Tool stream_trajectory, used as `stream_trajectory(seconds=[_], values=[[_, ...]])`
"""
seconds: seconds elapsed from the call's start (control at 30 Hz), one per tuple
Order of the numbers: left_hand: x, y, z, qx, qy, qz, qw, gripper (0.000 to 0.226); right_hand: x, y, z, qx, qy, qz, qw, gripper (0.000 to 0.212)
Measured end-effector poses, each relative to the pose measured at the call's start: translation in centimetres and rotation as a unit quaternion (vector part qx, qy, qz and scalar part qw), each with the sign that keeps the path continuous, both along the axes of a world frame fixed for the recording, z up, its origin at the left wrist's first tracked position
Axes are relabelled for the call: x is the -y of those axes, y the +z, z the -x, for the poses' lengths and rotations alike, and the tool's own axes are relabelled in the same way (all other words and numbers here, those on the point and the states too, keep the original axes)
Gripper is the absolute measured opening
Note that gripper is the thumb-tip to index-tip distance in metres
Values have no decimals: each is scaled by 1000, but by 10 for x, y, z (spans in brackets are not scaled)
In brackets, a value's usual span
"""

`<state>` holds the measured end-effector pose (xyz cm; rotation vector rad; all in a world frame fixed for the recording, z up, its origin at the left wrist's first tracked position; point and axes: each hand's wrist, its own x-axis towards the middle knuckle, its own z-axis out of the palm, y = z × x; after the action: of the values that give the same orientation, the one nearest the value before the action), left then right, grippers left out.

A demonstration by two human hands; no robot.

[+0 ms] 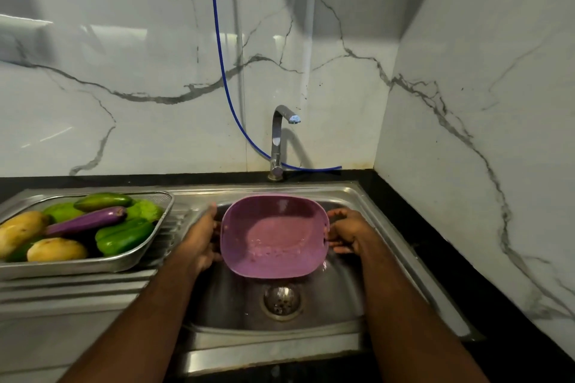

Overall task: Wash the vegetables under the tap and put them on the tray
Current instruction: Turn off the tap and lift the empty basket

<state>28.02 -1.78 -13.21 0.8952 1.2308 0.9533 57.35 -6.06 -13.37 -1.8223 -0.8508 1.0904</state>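
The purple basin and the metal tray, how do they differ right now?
The purple basin is plastic and holds no vegetables; the metal tray is steel and full of them. The basin is held over the sink by the left hand and right hand; the tray rests on the drainboard.

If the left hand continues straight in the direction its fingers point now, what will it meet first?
The left hand grips the purple basin, fingers pointing away toward the wall. Going straight on, it would probably meet the sink's back rim first, left of the tap; depth is unclear.
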Motion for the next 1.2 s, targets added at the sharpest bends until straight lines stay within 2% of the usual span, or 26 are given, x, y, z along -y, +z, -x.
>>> stream_trajectory(seconds=[0.1, 0.2, 0.27, 0.33, 0.4, 0.47, 0.53, 0.6, 0.7, 0.8, 0.83, 0.97, 1.03, 1.13, 1.2], values=[[4, 13, -1, 17, 35, -45, 998, 62, 23, 3, -8, -107, 53, 27, 992, 43], [9, 28, -5, -7, 43, -116, 992, 70, 41, 6, -19, -219, 89, 33, 971, 63], [12, 34, -8, -3, 26, -163, 986, 79, 48, 4, -22, -238, 80, 24, 968, 74], [11, 34, -10, -1, -8, -197, 980, 84, 52, 3, -21, -197, 54, 10, 979, 88], [10, 37, -15, -4, -35, -236, 971, 73, 57, 7, -19, -171, 37, -31, 984, 86], [8, 37, -21, -1, -51, -249, 967, 43, 63, 10, -20, -174, 24, -79, 981, 71], [6, 36, -26, -36, -60, -267, 961, 15, 68, 12, -23, -168, 23, -122, 978, 66], [5, 32, -33, -114, -71, -285, 949, 16, 71, 14, -28, -154, 23, -168, 973, 60], [14, 30, -53, -151, -76, -274, 947, 27, 74, 17, -29, -113, -17, -223, 968, 61], [27, 33, -88, -106, -53, -257, 959, 25, 87, 17, -38, -16, -85, -237, 968, 97], [29, 32, -100, -97, -50, -255, 961, 26, 93, 17, -42, 15, -103, -231, 967, 103], [33, 15, -149, -73, -66, -212, 972, 20, 134, 21, -62, 117, -145, -218, 958, 80], [40, 10, -171, -65, -88, -210, 972, 5, 153, 22, -72, 160, -157, -213, 951, 79], [68, 25, -196, -50, -149, -194, 968, 34, 173, 25, -85, 262, -164, -154, 938, 86], [82, 31, -206, -21, -196, -192, 961, 36, 180, 24, -87, 309, -158, -121, 930, 86]])
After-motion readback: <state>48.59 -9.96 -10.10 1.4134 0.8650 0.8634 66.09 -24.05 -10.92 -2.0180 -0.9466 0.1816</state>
